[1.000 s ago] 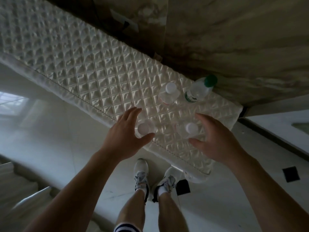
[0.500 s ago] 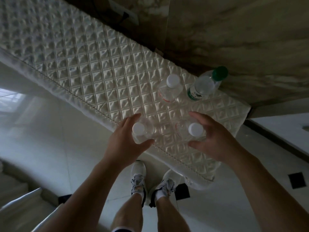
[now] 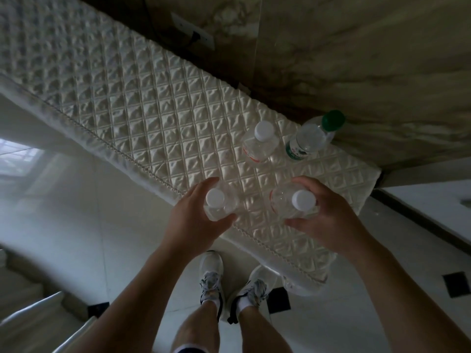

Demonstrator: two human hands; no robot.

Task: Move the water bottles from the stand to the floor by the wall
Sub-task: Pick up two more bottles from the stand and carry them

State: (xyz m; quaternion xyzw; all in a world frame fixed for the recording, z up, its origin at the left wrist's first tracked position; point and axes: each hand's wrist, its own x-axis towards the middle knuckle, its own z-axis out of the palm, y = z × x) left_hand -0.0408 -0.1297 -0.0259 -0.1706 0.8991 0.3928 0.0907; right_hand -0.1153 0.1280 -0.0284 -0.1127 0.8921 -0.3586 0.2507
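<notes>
On the stand [image 3: 153,123], left grip [image 3: 196,221] clasps near-left bottle [image 3: 220,207], right grip [image 3: 328,221] near-right bottle [image 3: 286,203], likely to carry 2 at once.

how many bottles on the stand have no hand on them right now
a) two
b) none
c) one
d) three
a: the back white-cap bottle and the green-cap bottle stand untouched, while the left hand grips the front left bottle and the right hand grips the front right bottle.
</notes>
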